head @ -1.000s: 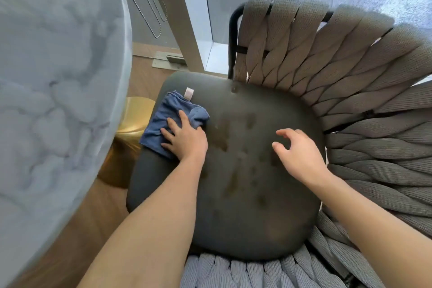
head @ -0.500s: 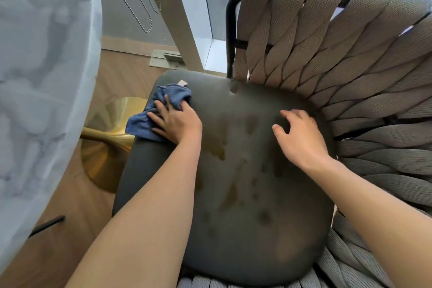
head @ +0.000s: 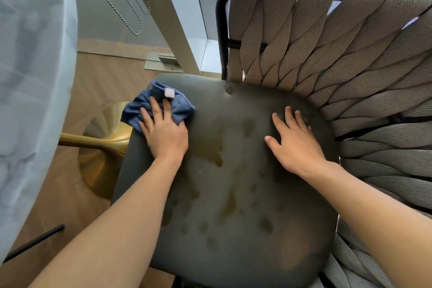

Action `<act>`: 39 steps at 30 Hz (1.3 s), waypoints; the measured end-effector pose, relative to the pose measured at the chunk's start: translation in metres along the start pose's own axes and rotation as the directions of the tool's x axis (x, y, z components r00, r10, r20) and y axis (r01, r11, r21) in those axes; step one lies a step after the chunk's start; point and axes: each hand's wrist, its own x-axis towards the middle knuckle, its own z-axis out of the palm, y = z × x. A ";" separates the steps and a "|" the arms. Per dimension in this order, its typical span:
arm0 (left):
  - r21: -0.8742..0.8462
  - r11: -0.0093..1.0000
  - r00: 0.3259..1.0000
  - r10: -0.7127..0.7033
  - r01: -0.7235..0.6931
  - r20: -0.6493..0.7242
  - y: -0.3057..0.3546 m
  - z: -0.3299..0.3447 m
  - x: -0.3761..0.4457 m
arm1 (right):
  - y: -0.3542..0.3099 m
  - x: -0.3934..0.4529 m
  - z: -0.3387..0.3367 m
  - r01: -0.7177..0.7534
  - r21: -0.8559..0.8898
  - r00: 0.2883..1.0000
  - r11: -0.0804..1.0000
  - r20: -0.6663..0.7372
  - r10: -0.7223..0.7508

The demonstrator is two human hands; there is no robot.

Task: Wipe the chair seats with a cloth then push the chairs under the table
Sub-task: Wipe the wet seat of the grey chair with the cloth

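A chair with a dark grey seat cushion (head: 233, 206) fills the middle of the view; brownish stains spot its surface. Its back and arms are woven from thick grey-beige straps (head: 327, 58). My left hand (head: 163, 133) presses a crumpled blue cloth (head: 152, 105) with a small white tag onto the seat's far left corner. My right hand (head: 294, 145) lies flat, fingers spread, on the right part of the seat, holding nothing.
A white marble table top (head: 30, 91) curves along the left edge, on a gold pedestal base (head: 100, 147) just left of the chair. Wooden floor lies below. A white window frame post (head: 173, 25) and bead chains (head: 121, 2) stand behind.
My left hand has slid the cloth toward the seat's far left corner. My right hand has come down from a raised, curled pose to lie flat on the seat. The camera moved closer.
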 end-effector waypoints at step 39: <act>-0.078 0.743 0.741 0.669 -0.665 0.053 0.082 0.012 -0.045 | 0.047 -0.068 0.030 -0.172 0.219 0.967 0.961 -0.149 0.207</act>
